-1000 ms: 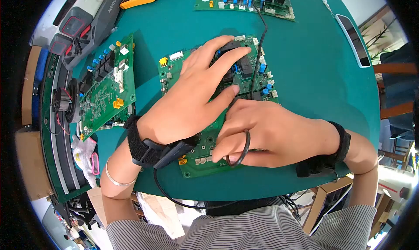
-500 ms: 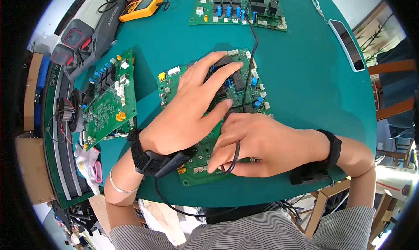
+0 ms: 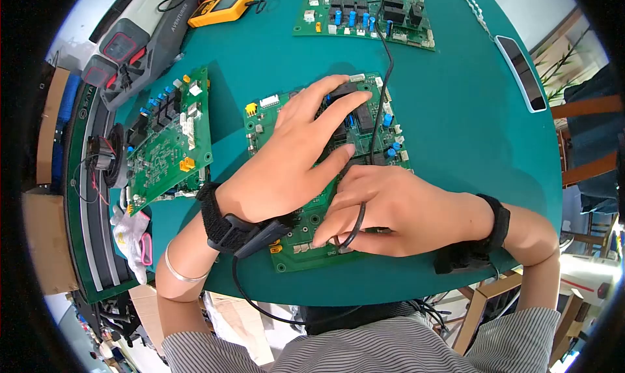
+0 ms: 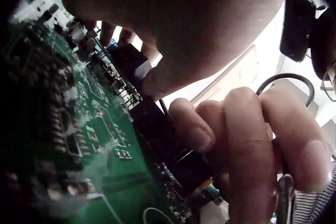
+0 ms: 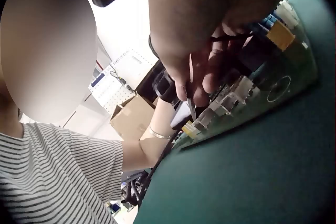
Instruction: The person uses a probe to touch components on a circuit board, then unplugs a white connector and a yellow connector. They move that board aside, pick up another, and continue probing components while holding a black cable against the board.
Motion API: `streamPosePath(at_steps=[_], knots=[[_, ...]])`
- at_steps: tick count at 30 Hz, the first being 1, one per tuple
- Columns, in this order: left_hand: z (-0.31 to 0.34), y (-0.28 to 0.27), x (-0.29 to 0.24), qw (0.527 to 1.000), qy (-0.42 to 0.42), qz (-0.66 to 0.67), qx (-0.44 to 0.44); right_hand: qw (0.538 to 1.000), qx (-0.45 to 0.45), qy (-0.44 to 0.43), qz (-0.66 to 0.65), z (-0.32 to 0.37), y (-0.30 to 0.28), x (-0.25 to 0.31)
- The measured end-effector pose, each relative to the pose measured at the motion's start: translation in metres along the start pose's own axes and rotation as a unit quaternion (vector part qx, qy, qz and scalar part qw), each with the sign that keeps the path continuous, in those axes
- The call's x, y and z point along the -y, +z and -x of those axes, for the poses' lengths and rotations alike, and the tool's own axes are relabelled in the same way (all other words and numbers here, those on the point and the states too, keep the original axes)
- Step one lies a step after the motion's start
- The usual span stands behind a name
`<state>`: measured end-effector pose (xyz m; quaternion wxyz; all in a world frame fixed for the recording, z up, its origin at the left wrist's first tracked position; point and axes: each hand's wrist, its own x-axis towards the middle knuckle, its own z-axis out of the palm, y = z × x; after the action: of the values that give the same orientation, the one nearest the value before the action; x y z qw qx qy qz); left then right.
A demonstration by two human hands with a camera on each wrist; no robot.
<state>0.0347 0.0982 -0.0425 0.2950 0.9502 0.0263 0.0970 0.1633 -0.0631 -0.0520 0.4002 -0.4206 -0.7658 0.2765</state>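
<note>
A green circuit board [image 3: 260, 135] lies flat on the table. My left hand [image 3: 286, 148] rests over its middle with fingers spread across dark components. Close beside its thumb, my right hand [image 3: 407, 207] has curled fingers gripping a black cable [image 3: 384, 86], low over the board's near right part. A dark loop [image 3: 359, 224] stands out between the right fingers. Thin metal [image 5: 191, 90] shows by those fingers in the right wrist view; what it belongs to is unclear. The right fingers [image 4: 249, 140] also appear curled in the left wrist view. Their exact contact with the board is hidden.
A second board [image 3: 172, 148] leans at the left, another [image 3: 361, 14] lies at the back. A yellow meter [image 3: 224, 8] stands back left, near a grey-black case [image 3: 153, 47]. A phone [image 3: 521, 73] lies right; gloves [image 3: 130, 236] lie at the left edge.
The head view has shifted slightly, moving the whole scene a little within the frame. Both hands keep nearly the same pose over the board.
</note>
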Motion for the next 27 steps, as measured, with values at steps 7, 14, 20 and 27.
streamPosePath(at_steps=[7, 14, 20, 27], knots=[[0.0, -0.001, -0.001, 1.0, 0.004, 0.011, -0.01, 1.0, 0.002, 0.002, 0.015, -0.001, -0.001, 0.002], [0.002, -0.031, -0.009, 0.995, 0.008, -0.065, -0.079, 0.997, -0.001, 0.029, -0.07, -0.004, -0.026, 0.016], [0.017, -0.047, -0.029, 0.971, -0.047, -0.226, -0.059, 0.925, -0.251, 0.167, -0.232, 0.001, -0.072, 0.018], [0.022, -0.037, -0.065, 0.99, 0.009, -0.13, 0.061, 0.965, -0.221, 0.138, -0.039, -0.002, -0.06, -0.009]])
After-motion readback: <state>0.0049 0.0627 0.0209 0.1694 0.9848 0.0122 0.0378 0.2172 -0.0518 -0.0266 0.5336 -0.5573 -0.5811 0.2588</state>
